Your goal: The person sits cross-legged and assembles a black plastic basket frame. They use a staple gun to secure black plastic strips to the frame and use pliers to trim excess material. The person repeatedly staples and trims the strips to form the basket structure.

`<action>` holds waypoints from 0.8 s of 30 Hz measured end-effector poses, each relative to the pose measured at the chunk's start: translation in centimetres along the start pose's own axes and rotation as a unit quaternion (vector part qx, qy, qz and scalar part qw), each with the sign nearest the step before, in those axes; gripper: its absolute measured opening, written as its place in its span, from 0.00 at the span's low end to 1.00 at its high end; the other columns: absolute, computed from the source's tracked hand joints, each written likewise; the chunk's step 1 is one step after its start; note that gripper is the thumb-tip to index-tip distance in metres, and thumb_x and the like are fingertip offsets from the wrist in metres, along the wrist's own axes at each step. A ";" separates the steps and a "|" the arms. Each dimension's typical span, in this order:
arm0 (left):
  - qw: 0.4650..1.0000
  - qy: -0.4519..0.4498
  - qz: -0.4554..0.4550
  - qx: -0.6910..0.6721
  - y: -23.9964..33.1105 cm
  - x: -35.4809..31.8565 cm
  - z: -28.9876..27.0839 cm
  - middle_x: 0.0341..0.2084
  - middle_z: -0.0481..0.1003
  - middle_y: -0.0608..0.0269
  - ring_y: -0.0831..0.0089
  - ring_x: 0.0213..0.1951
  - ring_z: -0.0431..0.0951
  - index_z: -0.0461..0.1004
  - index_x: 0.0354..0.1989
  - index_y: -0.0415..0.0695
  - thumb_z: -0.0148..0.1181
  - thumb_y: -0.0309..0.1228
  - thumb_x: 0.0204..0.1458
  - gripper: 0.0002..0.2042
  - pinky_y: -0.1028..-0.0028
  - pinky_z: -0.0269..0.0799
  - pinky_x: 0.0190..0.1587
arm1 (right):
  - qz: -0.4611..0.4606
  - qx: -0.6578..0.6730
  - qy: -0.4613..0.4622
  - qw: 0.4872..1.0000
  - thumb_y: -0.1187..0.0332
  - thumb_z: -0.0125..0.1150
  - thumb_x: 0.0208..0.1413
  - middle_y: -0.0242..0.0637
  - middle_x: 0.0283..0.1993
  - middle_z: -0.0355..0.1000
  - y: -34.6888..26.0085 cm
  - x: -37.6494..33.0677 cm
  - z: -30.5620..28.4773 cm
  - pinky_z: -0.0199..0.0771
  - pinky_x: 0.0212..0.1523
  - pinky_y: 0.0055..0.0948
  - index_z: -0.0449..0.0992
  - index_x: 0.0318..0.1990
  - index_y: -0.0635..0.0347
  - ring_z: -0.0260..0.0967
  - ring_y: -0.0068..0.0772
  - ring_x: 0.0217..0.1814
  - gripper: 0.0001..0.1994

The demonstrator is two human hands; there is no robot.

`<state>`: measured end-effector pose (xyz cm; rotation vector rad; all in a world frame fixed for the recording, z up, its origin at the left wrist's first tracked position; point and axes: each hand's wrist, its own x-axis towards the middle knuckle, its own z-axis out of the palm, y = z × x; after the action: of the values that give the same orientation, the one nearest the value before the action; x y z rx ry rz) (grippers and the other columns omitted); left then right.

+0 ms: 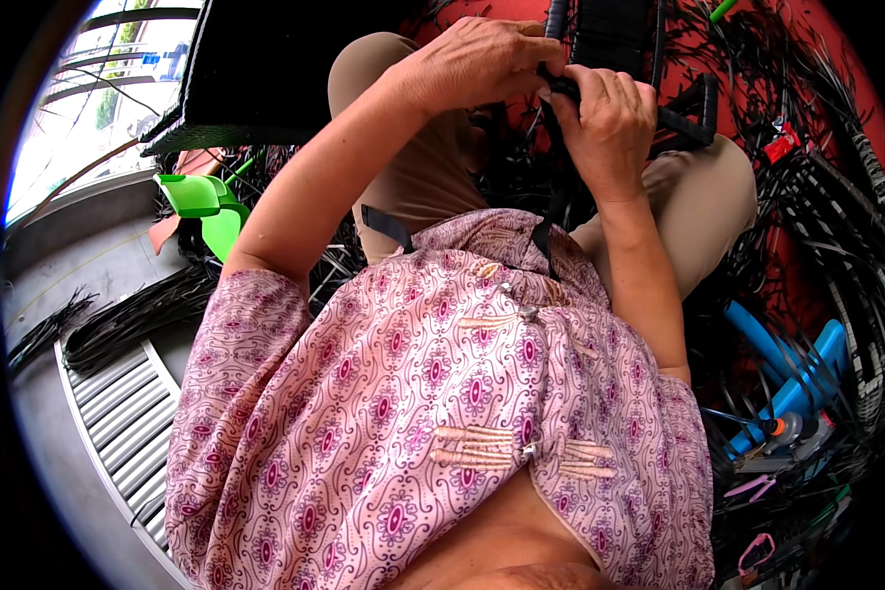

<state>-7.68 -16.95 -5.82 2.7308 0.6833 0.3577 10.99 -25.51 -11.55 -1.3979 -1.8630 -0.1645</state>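
A black frame wrapped in flat strip [612, 34] stands upright between my knees, at the top of the view. My left hand [487, 61] reaches across to its near left corner, with the fingers pinched there. Right beside it my right hand [608, 123] is closed on the same dark edge, thumb tips close together. Whether a loose strip end lies between the fingers is hidden. To the right of my right hand a black wrapped leg or loop of the frame [696, 116] sticks out over my knee.
Loose black strips [757, 69] lie over the red floor covering. At left are a large black woven piece [256, 74], a green dustpan [224, 226], a strip bundle [147, 315] and a metal grate [123, 413]. Blue-handled tools [801, 369] lie at right.
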 end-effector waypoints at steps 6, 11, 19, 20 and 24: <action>0.991 -0.010 -0.078 -0.104 0.0 0.1 -0.3 0.31 0.76 0.63 0.68 0.32 0.79 0.76 0.43 0.45 0.70 0.33 0.52 0.13 0.70 0.76 0.38 | 0.002 0.004 0.009 1.000 0.65 0.75 0.43 0.27 0.33 0.74 0.0 0.0 0.1 0.66 0.45 0.36 0.78 0.40 0.50 0.72 0.32 0.40 0.15; 0.898 0.159 -0.278 -0.300 1.9 -2.7 4.3 0.32 0.77 0.69 0.82 0.39 0.77 0.75 0.41 0.38 0.73 0.27 0.52 0.13 0.77 0.77 0.43 | 0.004 0.005 0.011 1.000 0.66 0.74 0.44 0.26 0.33 0.74 -0.2 0.1 -0.2 0.66 0.45 0.36 0.78 0.39 0.50 0.73 0.31 0.39 0.15; 0.783 0.249 -0.353 -0.447 4.3 -1.9 5.9 0.32 0.79 0.65 0.80 0.34 0.79 0.76 0.42 0.37 0.73 0.28 0.52 0.13 0.78 0.77 0.39 | 0.005 -0.006 0.010 1.000 0.67 0.73 0.44 0.26 0.33 0.75 0.0 0.0 -0.5 0.66 0.45 0.36 0.77 0.40 0.49 0.72 0.30 0.39 0.14; 0.781 0.260 -0.344 -0.452 4.0 -1.9 6.3 0.29 0.79 0.65 0.81 0.31 0.79 0.76 0.40 0.37 0.74 0.29 0.51 0.14 0.79 0.76 0.35 | 0.005 -0.003 0.009 1.000 0.67 0.74 0.44 0.26 0.33 0.75 0.0 0.0 -0.5 0.66 0.45 0.36 0.77 0.40 0.49 0.72 0.30 0.39 0.14; 0.857 0.302 -0.310 -0.279 5.0 -1.6 6.3 0.27 0.80 0.63 0.79 0.30 0.80 0.75 0.41 0.36 0.75 0.31 0.51 0.16 0.77 0.77 0.34 | 0.003 0.003 0.002 1.000 0.68 0.74 0.44 0.25 0.34 0.75 0.2 0.1 -0.6 0.66 0.45 0.36 0.77 0.41 0.50 0.72 0.30 0.40 0.16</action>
<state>-5.08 -23.38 -10.14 1.7043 1.3131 1.0658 11.52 -25.72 -11.15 -1.3983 -1.8533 -0.1580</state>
